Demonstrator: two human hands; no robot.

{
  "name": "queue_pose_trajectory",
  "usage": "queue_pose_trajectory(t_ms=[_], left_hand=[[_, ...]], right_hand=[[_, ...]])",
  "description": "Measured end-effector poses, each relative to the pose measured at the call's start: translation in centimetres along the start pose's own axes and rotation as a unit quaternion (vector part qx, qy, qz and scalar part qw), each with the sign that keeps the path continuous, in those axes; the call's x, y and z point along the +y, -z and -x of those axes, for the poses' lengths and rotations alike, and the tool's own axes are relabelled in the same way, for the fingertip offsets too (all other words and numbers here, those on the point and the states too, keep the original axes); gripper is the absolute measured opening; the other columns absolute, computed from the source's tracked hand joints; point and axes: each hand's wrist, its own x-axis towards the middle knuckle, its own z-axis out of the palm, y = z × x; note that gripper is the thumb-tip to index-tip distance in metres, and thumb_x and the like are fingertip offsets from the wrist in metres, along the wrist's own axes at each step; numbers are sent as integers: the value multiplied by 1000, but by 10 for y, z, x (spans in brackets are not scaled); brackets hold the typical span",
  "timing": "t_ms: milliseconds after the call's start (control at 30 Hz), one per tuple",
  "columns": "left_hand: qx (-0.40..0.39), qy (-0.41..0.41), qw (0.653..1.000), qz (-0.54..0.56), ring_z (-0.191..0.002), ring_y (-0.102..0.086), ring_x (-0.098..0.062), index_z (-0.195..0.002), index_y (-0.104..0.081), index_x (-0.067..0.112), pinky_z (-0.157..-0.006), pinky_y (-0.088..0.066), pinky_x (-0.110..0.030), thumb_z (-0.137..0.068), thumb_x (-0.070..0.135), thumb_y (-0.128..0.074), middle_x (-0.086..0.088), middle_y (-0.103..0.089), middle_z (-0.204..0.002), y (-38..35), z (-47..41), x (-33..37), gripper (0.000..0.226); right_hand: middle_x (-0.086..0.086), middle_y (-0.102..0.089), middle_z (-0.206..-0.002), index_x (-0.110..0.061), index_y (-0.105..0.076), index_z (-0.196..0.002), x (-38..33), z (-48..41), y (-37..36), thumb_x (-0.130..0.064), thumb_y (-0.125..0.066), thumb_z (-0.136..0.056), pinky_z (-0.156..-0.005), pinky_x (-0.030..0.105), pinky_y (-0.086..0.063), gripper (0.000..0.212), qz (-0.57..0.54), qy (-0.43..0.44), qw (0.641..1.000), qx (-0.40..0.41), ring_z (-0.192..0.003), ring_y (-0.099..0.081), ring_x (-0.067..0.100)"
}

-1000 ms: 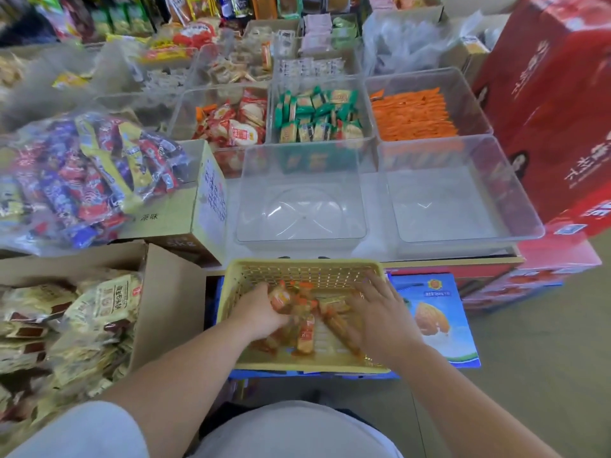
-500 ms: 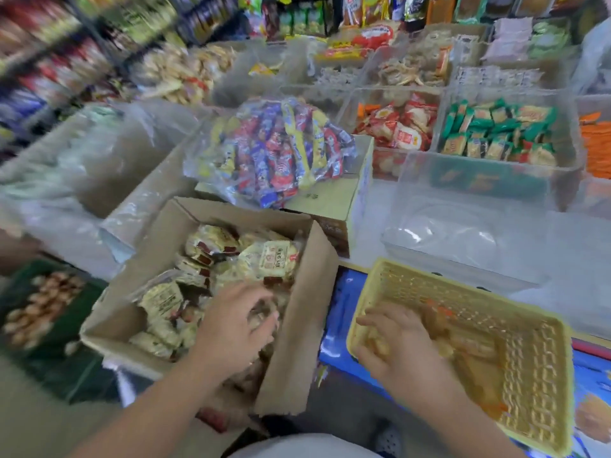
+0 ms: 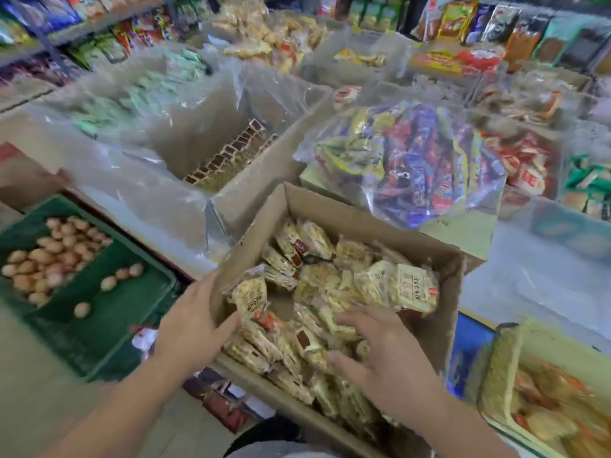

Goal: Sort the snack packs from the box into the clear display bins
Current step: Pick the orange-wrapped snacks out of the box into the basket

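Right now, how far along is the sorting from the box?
Done: some orange packs already lie in the yellow basket. In hand: the left hand grips the cardboard box by its wall, and the right hand spreads over the pale snack packs, lifting none. Left: the box looks nearly full.

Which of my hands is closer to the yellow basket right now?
Right. The right hand lies on the snack packs in the cardboard box next to the yellow basket; the left hand grips the box's opposite wall.
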Motion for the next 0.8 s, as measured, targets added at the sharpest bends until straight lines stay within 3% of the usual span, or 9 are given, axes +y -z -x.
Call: queue_pose_trajectory(t_ms=[67,133,233,367,467,600,700,800], left_hand=[[24,-4,998,51,-123,-57,-27,-155,-33,31,-90,-51,-41,-88,48,-73,0,-55,-144,-3,2,-6,80],[22,-7,995,97,-129,-54,-26,-155,-36,29,-96,-49,-42,-90,42,-72,0,-54,-147,-4,2,-9,76],[18,-25,991,132,-129,-53,-27,-153,-43,22,-99,-48,-43,-88,40,-63,-3,-56,-145,-2,3,-10,70],[12,-48,988,146,-121,-57,-27,-142,-54,18,-94,-51,-42,-81,41,-62,-4,-61,-135,-3,1,-17,66],[13,-67,987,147,-115,-56,-22,-136,-55,23,-88,-52,-41,-83,46,-58,2,-60,-128,-6,1,-24,57],[20,-80,984,158,-108,-58,-20,-123,-59,24,-84,-50,-34,-85,49,-52,4,-60,-120,-6,-1,-27,46],[32,-96,983,153,-103,-59,-24,-115,-64,19,-80,-51,-35,-87,34,-67,0,-60,-116,-9,-4,-29,32],[36,-105,983,145,-101,-58,-22,-112,-66,18,-79,-46,-30,-85,26,-74,0,-60,-114,-11,-3,-31,29]], right_hand=[[-18,-48,-142,-39,-52,-138,-20,-31,-25,-73,-59,-83,-112,22,-32,66,-17,-16,997,-77,-137,-35,2],[-12,-47,-149,-40,-48,-142,-35,-59,-53,-78,-58,-80,-113,35,-37,73,-55,-49,985,-159,-141,-37,8],[-6,-49,-149,-35,-44,-148,-50,-90,-93,-80,-58,-79,-110,37,-41,83,-73,-87,971,-213,-135,-47,14],[8,-49,-150,-23,-35,-154,-54,-112,-136,-74,-54,-85,-106,40,-42,89,72,-84,961,-255,-135,-47,30],[13,-56,-137,-24,-35,-150,-56,-120,-148,-68,-58,-83,-98,42,-47,84,148,-83,949,-266,-123,-54,35],[0,-60,-117,-30,-30,-143,-59,-124,-145,-50,-72,-69,-78,43,-58,88,151,-81,954,-248,-94,-61,24],[-2,-60,-104,-33,-26,-142,-53,-117,-139,-48,-72,-69,-70,43,-58,88,146,-72,956,-244,-84,-59,21],[-5,-57,-86,-33,-26,-143,-48,-109,-137,-55,-72,-71,-72,43,-57,88,168,-62,949,-258,-83,-57,20]])
